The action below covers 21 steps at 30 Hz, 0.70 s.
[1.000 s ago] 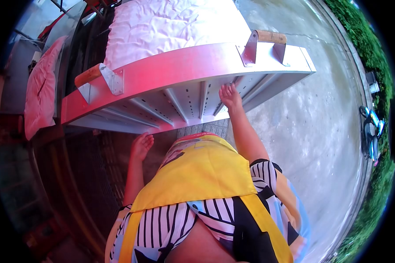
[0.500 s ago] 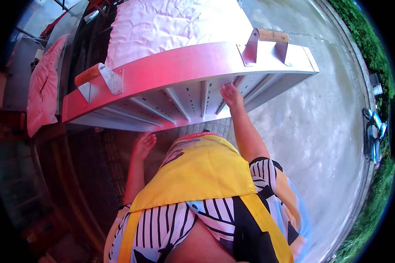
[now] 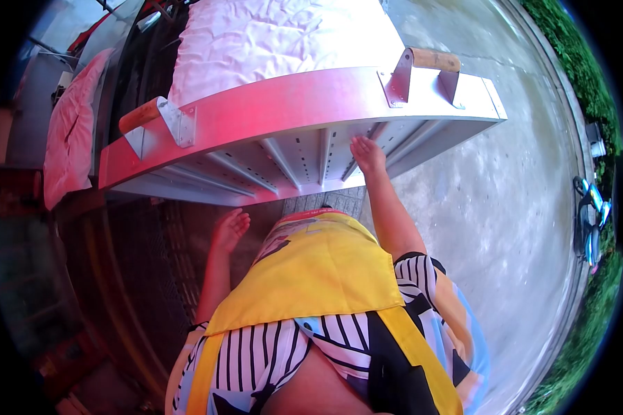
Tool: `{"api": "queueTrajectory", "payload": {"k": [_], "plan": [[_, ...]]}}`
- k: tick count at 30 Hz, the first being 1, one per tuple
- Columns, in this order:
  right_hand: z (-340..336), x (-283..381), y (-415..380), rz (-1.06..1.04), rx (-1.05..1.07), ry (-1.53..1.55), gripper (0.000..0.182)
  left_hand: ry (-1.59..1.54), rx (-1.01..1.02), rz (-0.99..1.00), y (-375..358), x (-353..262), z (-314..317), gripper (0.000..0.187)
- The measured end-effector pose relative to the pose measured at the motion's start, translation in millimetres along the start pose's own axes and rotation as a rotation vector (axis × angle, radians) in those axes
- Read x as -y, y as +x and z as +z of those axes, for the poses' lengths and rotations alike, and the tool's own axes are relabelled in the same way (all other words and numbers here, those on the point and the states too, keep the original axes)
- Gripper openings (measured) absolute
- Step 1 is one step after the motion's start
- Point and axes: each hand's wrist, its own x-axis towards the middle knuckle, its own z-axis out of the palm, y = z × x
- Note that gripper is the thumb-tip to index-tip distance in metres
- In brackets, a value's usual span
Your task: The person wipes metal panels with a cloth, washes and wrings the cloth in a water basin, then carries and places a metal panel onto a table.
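Note:
In front of me stands a large metal panel [image 3: 256, 117] with a ribbed, perforated face turned toward me. Two wooden handles are bracketed along its upper edge, a left handle [image 3: 140, 116] and a right handle [image 3: 433, 59]. Neither handle is held. My right hand [image 3: 368, 153] is raised against the view of the ribbed face, fingers loosely extended and holding nothing. Lower down, my left hand [image 3: 231, 231] hovers just below the panel's bottom edge, its fingers slightly bent and apart from any object. Behind the panel lies a wrinkled white cloth [image 3: 284, 34].
A pinkish cloth [image 3: 78, 131] hangs at the left beside dark shelving. To the right stretches a concrete floor [image 3: 491, 228], bordered by a kerb and green plants [image 3: 567, 55]. A blue two-wheeler [image 3: 590, 218] is parked at the far right.
The view has shifted very slightly, so the panel and cloth sit a little to the right. Both hands keep nearly the same pose.

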Motion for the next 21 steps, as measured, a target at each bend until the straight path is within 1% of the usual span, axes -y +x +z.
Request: {"api": "queueTrajectory", "payload": {"k": [3, 6, 10, 12, 15, 16, 19, 20, 21], "plan": [[-2, -1, 4, 0.008, -0.017, -0.008, 0.030, -0.028, 0.023, 0.007, -2, 4, -2, 0.025], [-1, 1, -1, 0.003, -0.027, -0.073, 0.027, -0.043, 0.009, 0.006, -4, 6, -2, 0.026], [-8, 5, -1, 0.078, -0.062, -0.109, 0.023, -0.063, -0.018, 0.009, -9, 9, 4, 0.027], [-19, 4, 4, 0.133, -0.050, -0.117, 0.026, -0.099, -0.008, 0.019, -11, 13, 4, 0.027], [-16, -4, -11, 0.197, -0.078, -0.296, 0.038, -0.123, 0.003, 0.047, -12, 22, 2, 0.028], [-17, -11, -20, 0.222, -0.050, -0.421, 0.032, -0.119, -0.005, 0.046, -15, 24, 1, 0.028], [-16, -58, -30, 0.411, 0.218, -0.733, 0.023, -0.137, -0.056, 0.064, -20, 35, -2, 0.028], [-15, -81, -36, 0.296, 0.483, -0.906, 0.022, -0.154, -0.082, 0.076, -23, 41, -3, 0.028], [2, -103, -56, 0.350, 0.629, -0.987, 0.024, -0.174, -0.109, 0.089, -29, 48, -5, 0.027]]}}
